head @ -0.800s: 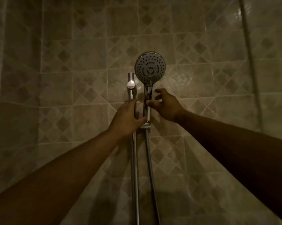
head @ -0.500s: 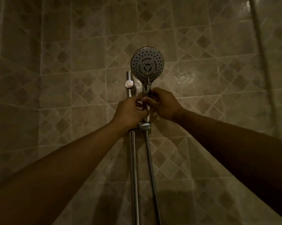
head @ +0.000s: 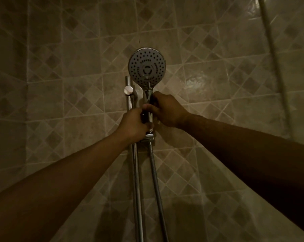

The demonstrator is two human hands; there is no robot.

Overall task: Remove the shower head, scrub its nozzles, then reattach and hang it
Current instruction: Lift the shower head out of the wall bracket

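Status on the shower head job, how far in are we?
Can't tell from one view whether this is the start or the final hang. Done: no visible sign either way. In hand: shower head sits on the rail, hose attached; right hand grips its handle, left hand is at the bracket. Left: unclear; no brush in view.

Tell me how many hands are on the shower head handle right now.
2. The left hand grips low on the handle, just above the hose nut; the right hand grips it higher, below the shower head.
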